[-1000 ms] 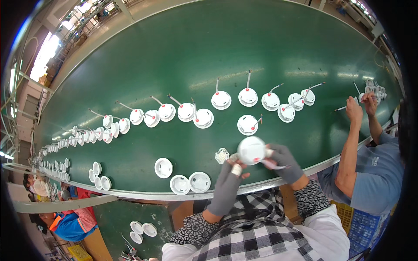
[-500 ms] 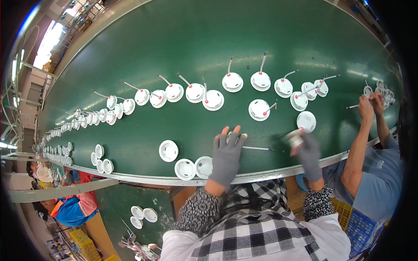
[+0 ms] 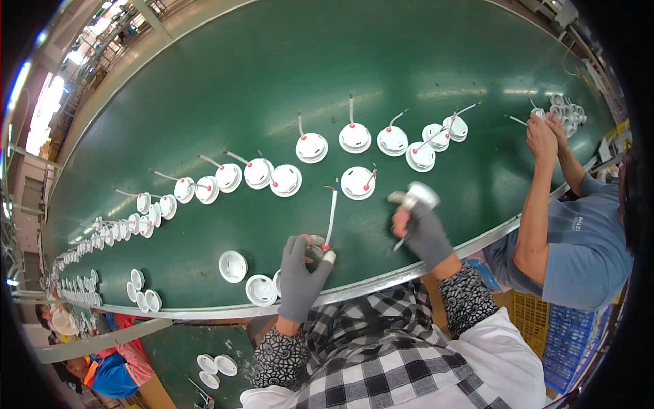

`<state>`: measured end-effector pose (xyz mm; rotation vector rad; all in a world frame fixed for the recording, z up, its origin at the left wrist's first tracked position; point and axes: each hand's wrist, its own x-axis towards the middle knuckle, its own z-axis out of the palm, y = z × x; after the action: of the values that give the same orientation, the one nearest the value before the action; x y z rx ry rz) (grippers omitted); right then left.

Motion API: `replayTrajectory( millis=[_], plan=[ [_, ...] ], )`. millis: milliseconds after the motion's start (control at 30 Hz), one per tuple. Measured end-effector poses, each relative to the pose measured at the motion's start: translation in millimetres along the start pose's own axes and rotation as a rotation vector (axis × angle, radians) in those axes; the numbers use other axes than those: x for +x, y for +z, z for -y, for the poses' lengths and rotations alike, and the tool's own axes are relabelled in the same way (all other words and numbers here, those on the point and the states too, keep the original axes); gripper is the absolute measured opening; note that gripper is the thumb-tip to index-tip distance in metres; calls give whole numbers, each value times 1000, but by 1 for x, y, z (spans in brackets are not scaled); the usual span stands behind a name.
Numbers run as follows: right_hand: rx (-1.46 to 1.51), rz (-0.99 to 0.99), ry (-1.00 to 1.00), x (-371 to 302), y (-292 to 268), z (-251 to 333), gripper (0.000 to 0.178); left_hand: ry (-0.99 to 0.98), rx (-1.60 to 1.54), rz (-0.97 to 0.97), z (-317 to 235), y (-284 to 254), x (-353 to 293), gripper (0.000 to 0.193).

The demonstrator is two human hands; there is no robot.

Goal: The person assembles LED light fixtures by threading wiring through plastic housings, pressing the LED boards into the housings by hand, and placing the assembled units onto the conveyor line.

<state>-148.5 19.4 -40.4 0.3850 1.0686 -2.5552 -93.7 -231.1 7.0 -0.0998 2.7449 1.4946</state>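
Note:
My left hand [image 3: 300, 279], in a grey glove with bare fingertips, is closed around a small part mostly hidden by the fingers. From it a white cable [image 3: 332, 215] with a red grommet stands up, its wire ends bare. My right hand [image 3: 424, 235], gloved the same way, grips a white round housing [image 3: 424, 195], smeared by motion. A short cable end [image 3: 398, 244] pokes out below that hand. White round cups [image 3: 261, 291] lie beside my left hand, one partly covered by it. Beyond my hands sits a white disc with a cable [image 3: 357, 183].
A long row of white cabled discs [image 3: 257, 174] runs across the green tabletop [image 3: 225, 82] to the far left. A metal edge [image 3: 368, 281] borders the near side. At the right, a co-worker's hands [image 3: 545, 136] handle a similar piece. Blue crates [image 3: 572, 341] stand below.
The view has shifted, so the discs appear farther left. The cable at my left hand has swung from lying rightward to upright. The white cup near my right hand no longer lies there.

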Motion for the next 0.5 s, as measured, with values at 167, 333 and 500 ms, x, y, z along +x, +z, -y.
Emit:
replayTrajectory(
  millis=[167,333,500],
  plan=[
    [-858,-28,-230,-38,43,8,27,-276,-671,139,-8,19,-16,30],
    [-1148,153,-409,-41,78,-22,20,-4,-279,201,-25,25,-27,43],
    [-1102,446,87,-40,86,12,28,-72,-406,191,-12,-16,-25,46]
  ],
)
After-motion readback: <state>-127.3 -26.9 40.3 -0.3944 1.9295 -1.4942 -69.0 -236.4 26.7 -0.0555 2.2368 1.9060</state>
